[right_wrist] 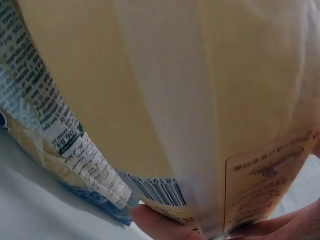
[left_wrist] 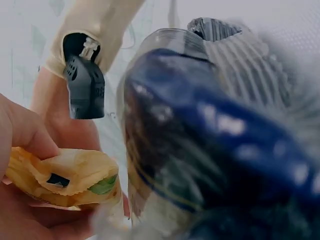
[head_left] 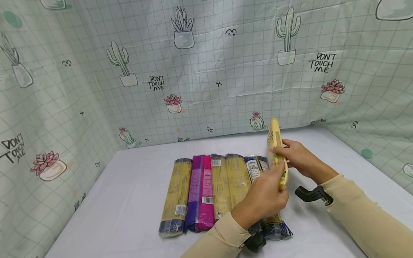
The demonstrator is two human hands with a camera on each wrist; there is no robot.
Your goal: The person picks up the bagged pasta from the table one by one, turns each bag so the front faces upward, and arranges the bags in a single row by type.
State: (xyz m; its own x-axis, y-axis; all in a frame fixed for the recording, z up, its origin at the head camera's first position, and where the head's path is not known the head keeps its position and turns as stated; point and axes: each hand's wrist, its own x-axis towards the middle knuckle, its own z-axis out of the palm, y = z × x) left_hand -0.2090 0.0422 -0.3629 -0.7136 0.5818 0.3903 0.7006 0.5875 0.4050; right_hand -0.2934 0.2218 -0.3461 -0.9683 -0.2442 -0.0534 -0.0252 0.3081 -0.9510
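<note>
Both hands, left hand (head_left: 262, 199) and right hand (head_left: 298, 157), grip one yellow noodle pack (head_left: 276, 150). Six other packs (head_left: 201, 190) lie side by side just beside it on the white table (head_left: 129, 200).

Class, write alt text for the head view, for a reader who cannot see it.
Two hands, left and right, hold a yellow packet tilted up above a white table. Left of it, a row of long noodle packets lies side by side, one of them pink. A cactus-print curtain hangs behind.
</note>
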